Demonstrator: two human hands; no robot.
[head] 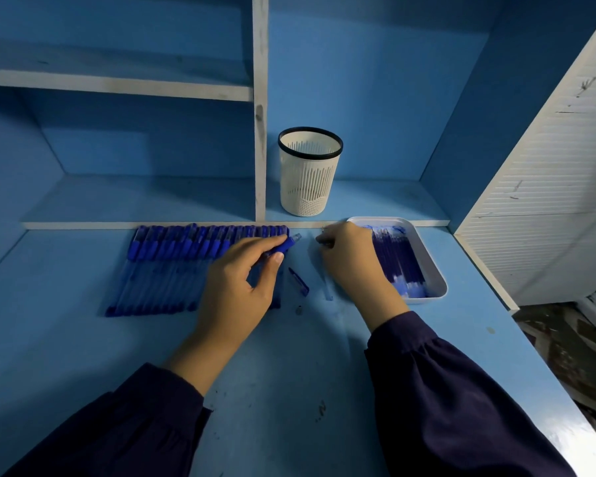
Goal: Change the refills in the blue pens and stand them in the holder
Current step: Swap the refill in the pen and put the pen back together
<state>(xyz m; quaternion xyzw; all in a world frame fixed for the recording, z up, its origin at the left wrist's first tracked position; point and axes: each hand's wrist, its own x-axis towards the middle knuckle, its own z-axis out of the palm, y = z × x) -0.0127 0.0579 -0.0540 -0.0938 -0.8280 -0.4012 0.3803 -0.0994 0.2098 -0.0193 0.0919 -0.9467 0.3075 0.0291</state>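
Your left hand (241, 280) is curled around one pen (284, 246), thumb and fingers pinching its dark blue grip end, with the clear tip pointing toward the far edge of the table (289, 373). Your right hand (350, 261) sits near it with the fingertips bunched; I cannot tell whether they hold anything. The other pens (186, 263) lie in a tight row along the far edge, left of your hands. The refills (398, 259) lie in the white tray (434, 270) by the far right corner, just beside your right hand. The holder (308, 173) stands upright on the shelf just past the far edge, and no pens show in it. A loose cap (298, 282) lies on the table between your hands. The pen looks like light, stiff, smooth plastic, so expect it to slip and roll; keep your hold on the grip end and twist from there. The refills look thin and likely bend, so take one near its middle rather than by the tip.
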